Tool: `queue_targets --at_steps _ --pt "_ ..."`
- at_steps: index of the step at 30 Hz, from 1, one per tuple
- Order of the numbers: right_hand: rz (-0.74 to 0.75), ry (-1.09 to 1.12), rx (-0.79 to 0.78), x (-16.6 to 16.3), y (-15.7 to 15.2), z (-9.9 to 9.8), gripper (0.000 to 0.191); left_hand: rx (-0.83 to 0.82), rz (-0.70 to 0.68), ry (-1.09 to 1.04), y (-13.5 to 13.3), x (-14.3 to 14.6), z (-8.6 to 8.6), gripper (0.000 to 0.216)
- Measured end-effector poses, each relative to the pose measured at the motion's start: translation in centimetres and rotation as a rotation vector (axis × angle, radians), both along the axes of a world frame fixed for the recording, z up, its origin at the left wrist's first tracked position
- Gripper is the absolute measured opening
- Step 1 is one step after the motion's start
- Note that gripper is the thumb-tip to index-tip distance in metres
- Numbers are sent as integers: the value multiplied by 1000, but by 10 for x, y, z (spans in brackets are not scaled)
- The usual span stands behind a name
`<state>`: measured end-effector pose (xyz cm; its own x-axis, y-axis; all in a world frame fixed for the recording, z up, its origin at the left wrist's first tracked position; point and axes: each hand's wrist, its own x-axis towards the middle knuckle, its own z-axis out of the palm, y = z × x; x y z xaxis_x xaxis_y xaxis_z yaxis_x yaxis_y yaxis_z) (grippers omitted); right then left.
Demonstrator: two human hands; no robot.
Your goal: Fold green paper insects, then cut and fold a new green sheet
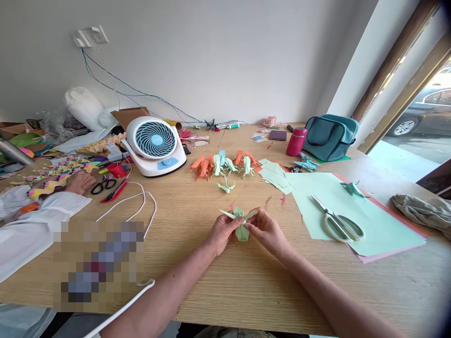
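Observation:
Between my two hands is a light green origami crane (241,233), its narrow points sticking out to both sides. My left hand (225,231) pinches its left part with thumb and fingers. On the other side, my right hand (263,228) grips the right point between thumb and forefinger. Just beyond lies a single pale green folded crane (226,187). Behind it stands a row of finished paper cranes, some orange (201,167), some pale green (216,165). Several small green paper squares (276,176) lie fanned out to the right of the row.
White-handled scissors (340,223) rest on large green sheets (384,230) at right. A white fan (155,143) stands at left, with a white cable (143,199) looping before it. Another person's hand (80,182) is at far left. A pink bottle (296,142) and teal bag (329,138) stand behind.

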<state>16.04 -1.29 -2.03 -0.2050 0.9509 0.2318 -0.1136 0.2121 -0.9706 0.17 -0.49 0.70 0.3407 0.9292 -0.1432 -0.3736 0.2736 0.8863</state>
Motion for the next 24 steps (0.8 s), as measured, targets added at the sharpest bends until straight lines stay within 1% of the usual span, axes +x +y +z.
queue_targets --at_steps 3,7,13,17,24 --pt "-4 -8 55 1 -1 5 20 -113 -55 -52 0 0 -1 39" --pt "-12 -2 87 1 0 6 17 -154 -62 -40 0 0 -2 41" --pt "-27 -32 66 1 0 7 17 -160 -18 -15 0 1 -1 39" --pt "-12 3 44 1 -2 11 18 -171 -59 -26 0 0 -1 41" --pt "12 53 -19 1 -5 15 20 -113 -142 13 0 -1 -4 42"
